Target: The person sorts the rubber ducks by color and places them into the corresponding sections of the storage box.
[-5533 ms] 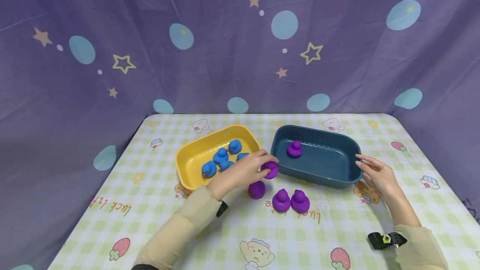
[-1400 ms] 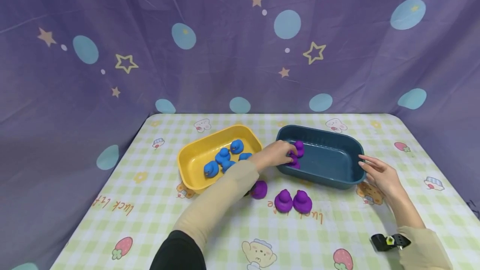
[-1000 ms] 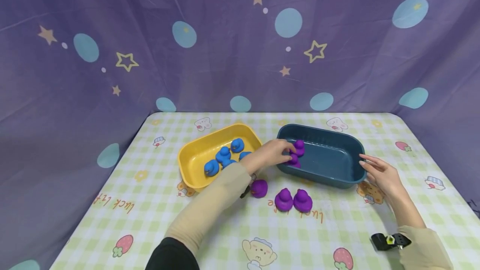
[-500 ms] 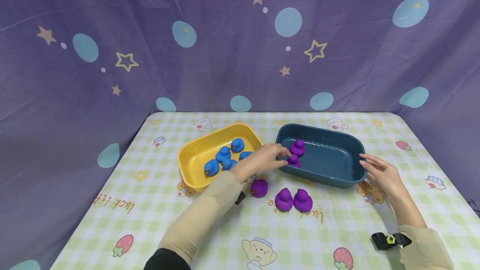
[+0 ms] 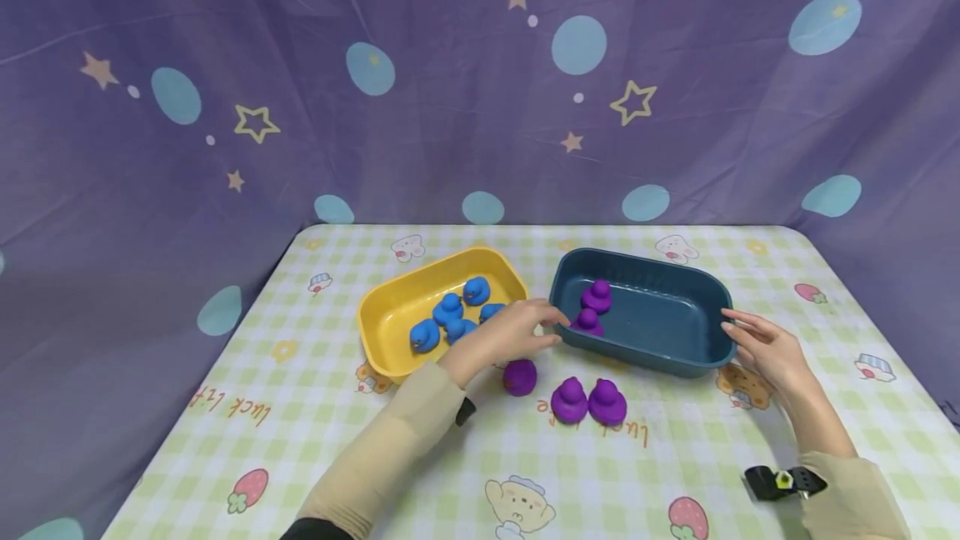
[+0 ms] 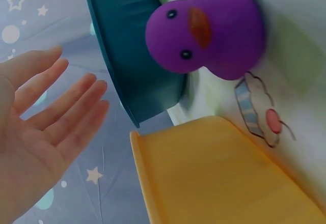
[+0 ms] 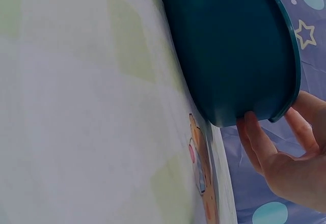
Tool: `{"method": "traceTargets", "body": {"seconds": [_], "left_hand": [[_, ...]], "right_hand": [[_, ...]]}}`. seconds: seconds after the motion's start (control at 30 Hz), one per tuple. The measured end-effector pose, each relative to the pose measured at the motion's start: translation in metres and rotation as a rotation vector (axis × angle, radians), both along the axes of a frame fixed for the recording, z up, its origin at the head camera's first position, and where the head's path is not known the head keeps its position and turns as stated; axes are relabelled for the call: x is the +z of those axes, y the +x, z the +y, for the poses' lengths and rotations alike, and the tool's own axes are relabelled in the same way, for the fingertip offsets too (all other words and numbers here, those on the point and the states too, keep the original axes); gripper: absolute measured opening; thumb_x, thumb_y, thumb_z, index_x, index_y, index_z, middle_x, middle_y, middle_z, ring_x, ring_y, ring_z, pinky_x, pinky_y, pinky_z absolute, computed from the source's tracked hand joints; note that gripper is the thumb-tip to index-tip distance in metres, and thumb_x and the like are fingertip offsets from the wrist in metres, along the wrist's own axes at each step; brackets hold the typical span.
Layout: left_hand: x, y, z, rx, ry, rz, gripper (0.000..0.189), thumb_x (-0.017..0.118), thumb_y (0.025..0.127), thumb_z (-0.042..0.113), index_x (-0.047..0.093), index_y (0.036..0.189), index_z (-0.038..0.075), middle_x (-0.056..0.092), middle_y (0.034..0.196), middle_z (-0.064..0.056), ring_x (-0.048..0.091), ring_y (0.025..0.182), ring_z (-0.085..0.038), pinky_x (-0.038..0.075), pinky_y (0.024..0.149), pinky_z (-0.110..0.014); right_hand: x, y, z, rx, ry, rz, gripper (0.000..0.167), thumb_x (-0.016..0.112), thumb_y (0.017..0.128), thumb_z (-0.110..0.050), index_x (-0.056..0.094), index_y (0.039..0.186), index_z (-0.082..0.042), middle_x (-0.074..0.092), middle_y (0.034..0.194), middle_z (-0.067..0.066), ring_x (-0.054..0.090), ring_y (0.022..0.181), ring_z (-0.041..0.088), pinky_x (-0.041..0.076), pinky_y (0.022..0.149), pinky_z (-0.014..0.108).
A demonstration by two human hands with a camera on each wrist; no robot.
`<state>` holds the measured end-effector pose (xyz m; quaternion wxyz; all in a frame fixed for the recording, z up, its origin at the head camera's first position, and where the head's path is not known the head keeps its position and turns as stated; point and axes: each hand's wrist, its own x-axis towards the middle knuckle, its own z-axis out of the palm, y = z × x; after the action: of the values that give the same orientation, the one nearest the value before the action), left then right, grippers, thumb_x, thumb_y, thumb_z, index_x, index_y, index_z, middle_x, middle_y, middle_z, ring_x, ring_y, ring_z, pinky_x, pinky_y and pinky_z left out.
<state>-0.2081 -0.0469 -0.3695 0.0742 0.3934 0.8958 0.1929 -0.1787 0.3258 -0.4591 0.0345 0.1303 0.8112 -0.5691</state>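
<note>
My left hand [image 5: 517, 332] is open and holds nothing, its fingers above the gap between the yellow tub [image 5: 367, 332] and the dark teal tub [image 5: 667, 361]. Two purple rubber ducks sit at the left end of the teal tub, one farther back [image 5: 597, 297] and one by the front wall [image 5: 588, 323]. Below the left hand a third purple duck [image 5: 520, 377] rests on the table; the left wrist view shows this duck's face [image 6: 204, 30] close up. My right hand [image 5: 772, 361] touches the teal tub's right end with relaxed fingertips [image 7: 250, 118].
Several blue rubber ducks [image 5: 424, 336] lie in the yellow tub, partly hidden by the left hand. Two more purple ducks stand side by side in front of the teal tub, a left one [image 5: 570, 401] and a right one [image 5: 607, 402]. A checked cloth [image 5: 420, 473] covers the table.
My left hand carried a purple duck into the teal tub, let go of it, and has drawn back to the left. The right hand stays at the tub's right end.
</note>
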Motion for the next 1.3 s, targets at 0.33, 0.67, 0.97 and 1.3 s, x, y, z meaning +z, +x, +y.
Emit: {"method": "traceTargets", "body": {"seconds": [0.33, 0.67, 0.97, 1.3], "left_hand": [[-0.006, 0.015, -0.018, -0.028, 0.0, -0.026, 0.023, 0.06, 0.084, 0.018, 0.064, 0.105, 0.008, 0.061, 0.098, -0.006, 0.057, 0.09, -0.017, 0.044, 0.076, -0.021], [-0.012, 0.025, -0.031, -0.021, -0.004, -0.013, 0.025, 0.062, 0.082, 0.017, 0.064, 0.105, 0.007, 0.06, 0.099, -0.006, 0.054, 0.09, -0.015, 0.044, 0.077, -0.02], [-0.018, 0.03, -0.04, 0.007, -0.028, -0.011, 0.027, 0.064, 0.081, 0.019, 0.063, 0.105, 0.007, 0.059, 0.105, -0.004, 0.055, 0.094, -0.015, 0.043, 0.084, -0.022], [-0.02, 0.035, -0.046, 0.043, -0.022, -0.05, 0.027, 0.063, 0.082, 0.018, 0.063, 0.106, 0.006, 0.058, 0.106, -0.004, 0.056, 0.093, -0.015, 0.044, 0.081, -0.02]], "right_hand": [[0.009, 0.005, -0.005, 0.012, -0.016, 0.012, 0.058, 0.056, 0.081, -0.048, 0.045, 0.131, -0.021, 0.035, 0.13, 0.017, 0.047, 0.084, -0.014, 0.046, 0.071, 0.011], [0.009, 0.005, -0.006, -0.004, -0.011, -0.011, 0.058, 0.056, 0.08, -0.051, 0.045, 0.13, -0.025, 0.038, 0.13, 0.012, 0.047, 0.085, -0.014, 0.046, 0.074, 0.013], [0.025, 0.012, -0.017, 0.001, -0.001, -0.017, 0.055, 0.053, 0.083, -0.047, 0.044, 0.131, -0.024, 0.028, 0.137, 0.024, 0.046, 0.089, -0.009, 0.045, 0.073, 0.011], [0.026, 0.012, -0.017, 0.001, -0.016, 0.001, 0.052, 0.053, 0.083, -0.046, 0.045, 0.13, -0.024, 0.027, 0.137, 0.026, 0.044, 0.085, -0.012, 0.045, 0.071, 0.01]]}}
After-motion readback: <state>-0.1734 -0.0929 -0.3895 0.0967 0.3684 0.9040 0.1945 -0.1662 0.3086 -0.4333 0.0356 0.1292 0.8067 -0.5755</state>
